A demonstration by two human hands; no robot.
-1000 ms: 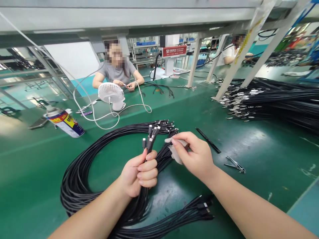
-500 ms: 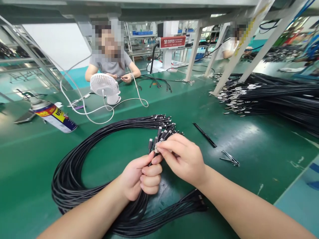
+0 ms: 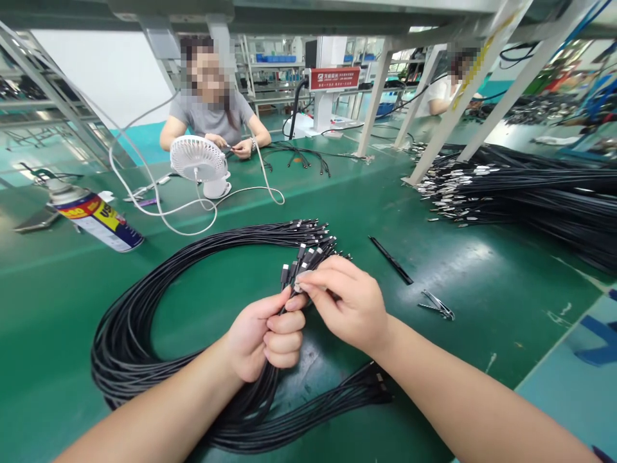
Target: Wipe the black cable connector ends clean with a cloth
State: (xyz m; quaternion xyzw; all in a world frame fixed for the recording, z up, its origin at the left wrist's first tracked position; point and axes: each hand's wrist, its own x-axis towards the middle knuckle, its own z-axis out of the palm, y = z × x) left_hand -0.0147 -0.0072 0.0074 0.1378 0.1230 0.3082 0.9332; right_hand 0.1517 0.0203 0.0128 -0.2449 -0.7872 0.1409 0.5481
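A bunch of thin black cables (image 3: 270, 386) is gripped in my left hand (image 3: 267, 333), its fingers wrapped round them just below the plugs. USB-C style plugs (image 3: 285, 275) with bright metal tips stick up above my thumb. My right hand (image 3: 351, 302) pinches thumb and forefinger together at the cable ends; a small pale piece (image 3: 297, 283) shows at its fingertips, too small to name. Behind and left of my hands, a large bend of more black cables (image 3: 130, 334) lies on the green table. Their other ends (image 3: 378, 386) lie under my right forearm.
Right of my hands lie a slim black tool (image 3: 391, 260) and a nail clipper (image 3: 438, 305). A spray can (image 3: 96, 218) and white fan (image 3: 197, 161) stand leftward. A big cable pile (image 3: 520, 186) lies far right. A co-worker (image 3: 212, 119) sits opposite, handling a cable.
The whole view has shifted slightly, so things appear a little further left. Both hands keep nearly the same hold on the cables.
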